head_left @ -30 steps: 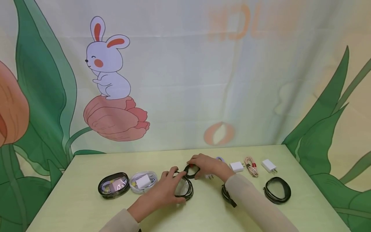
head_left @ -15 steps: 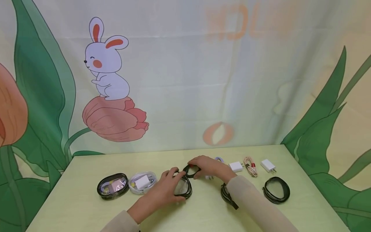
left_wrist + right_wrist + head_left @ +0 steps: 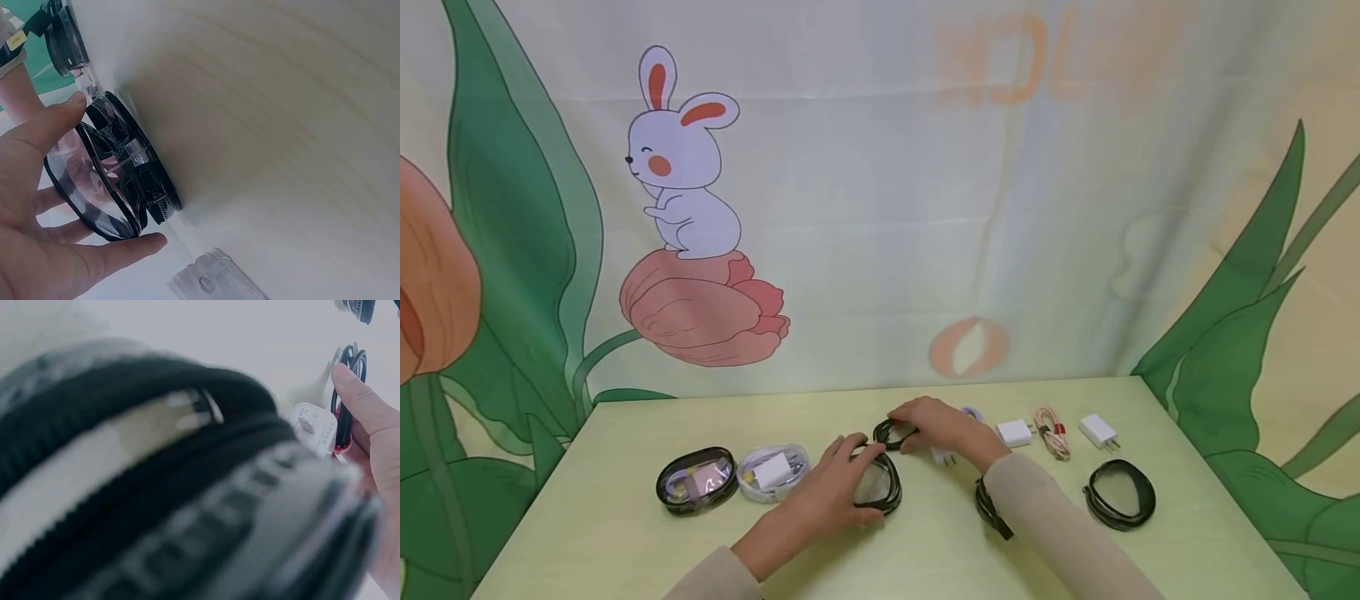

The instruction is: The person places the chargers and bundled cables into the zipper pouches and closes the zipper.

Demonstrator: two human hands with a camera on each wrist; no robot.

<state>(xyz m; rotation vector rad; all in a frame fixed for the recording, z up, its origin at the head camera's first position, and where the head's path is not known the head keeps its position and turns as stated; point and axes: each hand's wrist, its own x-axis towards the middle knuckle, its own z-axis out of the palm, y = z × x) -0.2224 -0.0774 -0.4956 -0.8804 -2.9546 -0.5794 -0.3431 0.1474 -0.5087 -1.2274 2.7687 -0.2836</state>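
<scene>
One pouch point(image 3: 111, 167) in left hand point(image 3: 829, 490), cable point(image 3: 345, 422) in right point(image 3: 931, 423), charger point(image 3: 322, 440) print illegible

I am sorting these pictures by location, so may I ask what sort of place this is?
Probably an indoor tabletop filming setup, though the wider room is unseen: a printed cloth with a cartoon rabbit hangs behind a pale table, where white charger plugs and a pink cable lie.
</scene>
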